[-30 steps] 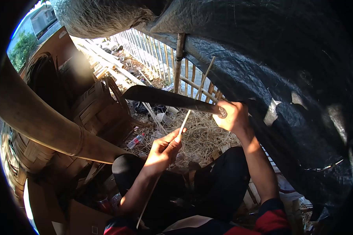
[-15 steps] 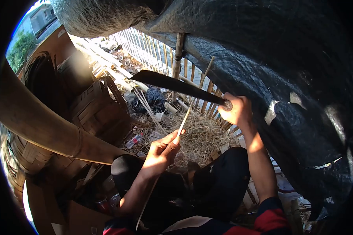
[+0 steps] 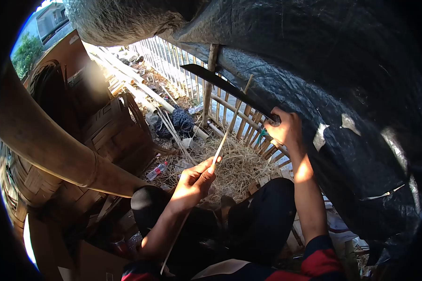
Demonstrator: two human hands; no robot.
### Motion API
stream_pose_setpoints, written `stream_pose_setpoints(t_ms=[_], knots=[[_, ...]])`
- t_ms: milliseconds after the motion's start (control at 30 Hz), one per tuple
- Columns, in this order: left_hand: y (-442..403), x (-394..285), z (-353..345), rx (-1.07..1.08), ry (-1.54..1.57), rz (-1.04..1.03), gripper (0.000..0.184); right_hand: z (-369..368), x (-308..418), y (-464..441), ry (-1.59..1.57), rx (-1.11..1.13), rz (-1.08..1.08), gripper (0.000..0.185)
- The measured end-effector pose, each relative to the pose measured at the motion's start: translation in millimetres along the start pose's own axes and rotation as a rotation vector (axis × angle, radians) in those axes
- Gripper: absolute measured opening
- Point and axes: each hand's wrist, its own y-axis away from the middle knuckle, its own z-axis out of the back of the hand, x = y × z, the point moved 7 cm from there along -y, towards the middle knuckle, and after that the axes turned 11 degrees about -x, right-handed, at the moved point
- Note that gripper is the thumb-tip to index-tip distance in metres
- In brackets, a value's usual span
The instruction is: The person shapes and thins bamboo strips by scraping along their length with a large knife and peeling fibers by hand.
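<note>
My left hand [image 3: 194, 184]: thumb and fingers pinched closed on a pale thin strip [image 3: 222, 142], no gap seen. My right hand [image 3: 286, 129]: fingers curled around the grip end of a long dark blade [image 3: 218, 80]; the handle is mostly hidden.

The strip's long axis slants from low beside my left forearm, through the pinch, away and up to the right. The blade points away to the upper left and crosses the strip's upper length in view; contact cannot be determined. The right hand is nearer that crossing; the left holds the strip lower down.

Beyond: loose straw [image 3: 241, 171] under the strip, a bamboo pole [image 3: 61, 152] at left, dark sheeting [image 3: 361, 164] at right.
</note>
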Motion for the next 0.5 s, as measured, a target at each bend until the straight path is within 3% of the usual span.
stream_pose_setpoints(t_ms=[100,167,233,367,500], knots=[[-1.6,2.0,1.2,0.000,0.019,0.029,0.034,-6.9,12.3,16.1,-0.100,0.069,0.022,0.017],[0.1,3.8,5.2,-0.011,0.002,0.048,0.035,0.1,40.8,26.6,-0.247,0.068,0.274,0.015],[-0.1,5.8,6.9,0.004,0.008,0.028,0.035,-1.0,48.1,28.5,-0.180,0.063,0.390,0.014],[4.2,5.2,11.2,0.021,0.054,0.028,0.035,-10.6,-2.9,-0.8,0.070,0.076,-0.122,0.026],[5.8,3.5,4.1,0.060,0.076,0.036,0.036,-6.4,-25.9,-2.5,0.087,-0.095,-0.189,0.028]])
